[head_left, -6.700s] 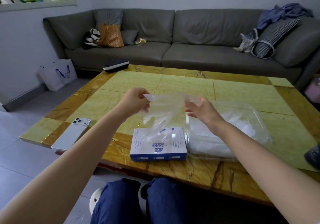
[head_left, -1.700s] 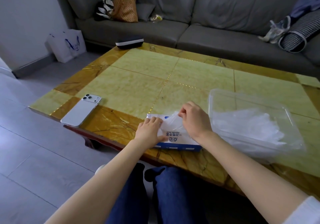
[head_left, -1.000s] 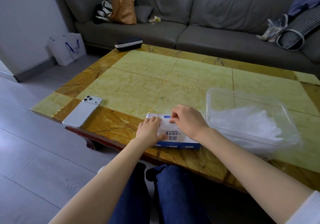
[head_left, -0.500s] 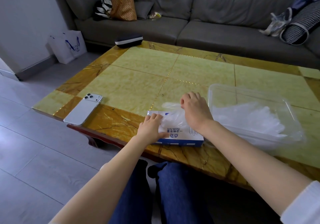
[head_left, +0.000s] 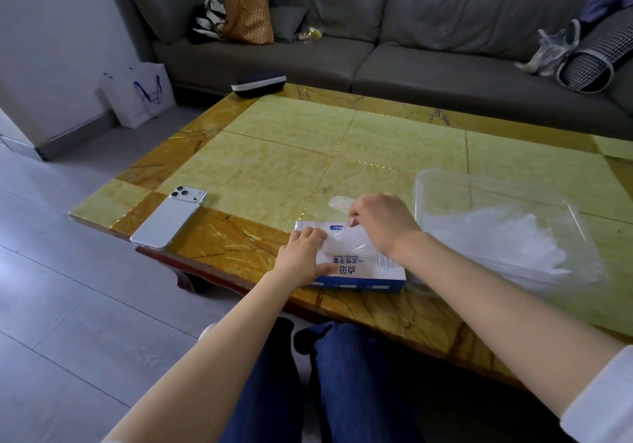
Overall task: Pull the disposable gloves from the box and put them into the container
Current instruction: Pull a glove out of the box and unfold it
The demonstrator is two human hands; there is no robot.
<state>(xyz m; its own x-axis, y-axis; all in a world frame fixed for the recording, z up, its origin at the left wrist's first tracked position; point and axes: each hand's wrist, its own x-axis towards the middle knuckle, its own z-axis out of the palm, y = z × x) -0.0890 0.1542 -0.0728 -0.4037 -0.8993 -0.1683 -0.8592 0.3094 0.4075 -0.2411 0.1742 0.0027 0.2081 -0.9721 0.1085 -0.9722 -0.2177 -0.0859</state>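
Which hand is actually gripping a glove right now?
The right hand: its fingers pinch the glove that sits half out of the box. The left hand only rests on the box top, holding it down.

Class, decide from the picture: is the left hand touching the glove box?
Touching. The head view shows the left hand pressing on the glove box top, no gap, while the right hand pinches a glove.
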